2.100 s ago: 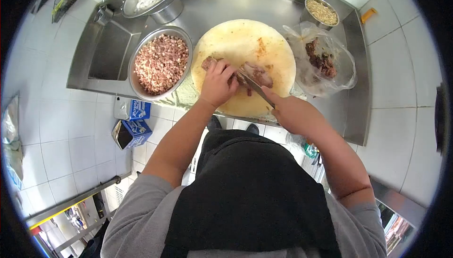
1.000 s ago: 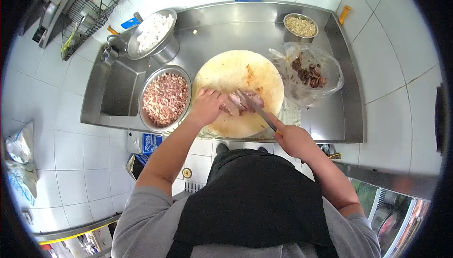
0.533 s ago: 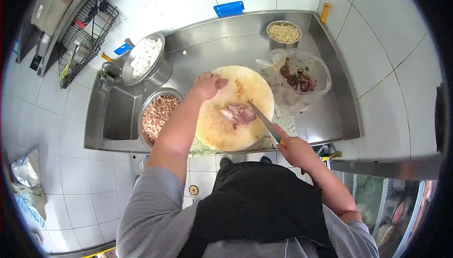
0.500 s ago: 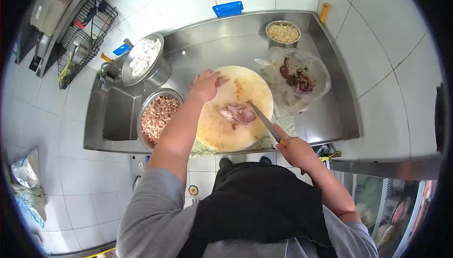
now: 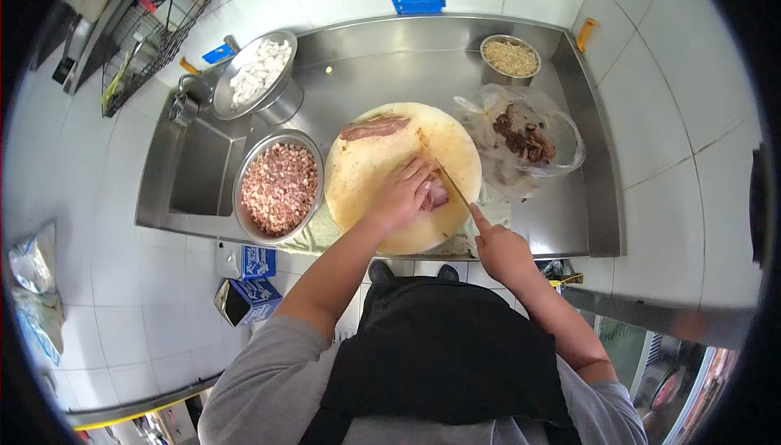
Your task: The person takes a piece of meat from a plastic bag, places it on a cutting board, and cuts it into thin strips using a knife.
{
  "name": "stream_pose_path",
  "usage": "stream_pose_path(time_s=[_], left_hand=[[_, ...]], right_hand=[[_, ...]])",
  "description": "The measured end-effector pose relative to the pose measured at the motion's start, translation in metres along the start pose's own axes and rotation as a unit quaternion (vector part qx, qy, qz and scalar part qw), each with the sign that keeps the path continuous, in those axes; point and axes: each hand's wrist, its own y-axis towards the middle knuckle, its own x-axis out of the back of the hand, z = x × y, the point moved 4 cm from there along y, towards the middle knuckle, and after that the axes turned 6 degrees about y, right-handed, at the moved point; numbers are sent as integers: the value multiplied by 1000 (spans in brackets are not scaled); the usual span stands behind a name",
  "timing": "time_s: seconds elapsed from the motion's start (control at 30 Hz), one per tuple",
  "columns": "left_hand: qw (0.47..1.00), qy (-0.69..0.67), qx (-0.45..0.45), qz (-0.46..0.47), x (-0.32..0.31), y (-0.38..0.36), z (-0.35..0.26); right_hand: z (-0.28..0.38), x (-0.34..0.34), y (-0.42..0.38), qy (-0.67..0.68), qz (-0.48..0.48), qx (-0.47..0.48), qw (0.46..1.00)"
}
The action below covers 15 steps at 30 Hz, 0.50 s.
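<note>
On the round cutting board (image 5: 358, 172) lies a small heap of pinkish meat (image 5: 436, 195). My left hand (image 5: 404, 190) presses down over its left side, fingers together and hiding part of it. In my right hand (image 5: 502, 251) is a knife (image 5: 457, 188), gripped by the handle with the index finger stretched along it. Its blade slants across the board against the right side of the meat, close to my left fingertips. A longer strip of meat (image 5: 376, 127) rests near the board's upper left edge.
Left of the board stands a metal bowl of diced meat (image 5: 279, 189), with a tilted bowl of white pieces (image 5: 259, 71) behind it. A plastic bag of dark meat (image 5: 527, 137) and a metal container of pale chopped bits (image 5: 510, 58) are on the right. A sink (image 5: 199, 176) lies far left.
My left hand has moved from the board's upper left edge down onto the meat heap. The meat strip now shows at that edge. The knife stays in my right hand beside the heap.
</note>
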Motion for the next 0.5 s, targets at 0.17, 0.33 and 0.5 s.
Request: stream_pose_path(time_s=[0.17, 0.33, 0.5], left_hand=[[1000, -5, -16, -5, -3, -18, -2], [997, -48, -7, -63, 13, -45, -19], [982, -51, 27, -179, 34, -41, -18]], right_hand=[[12, -4, -4, -6, 13, 28, 999], [14, 2, -12, -7, 62, 70, 996], [27, 26, -13, -20, -22, 74, 997]])
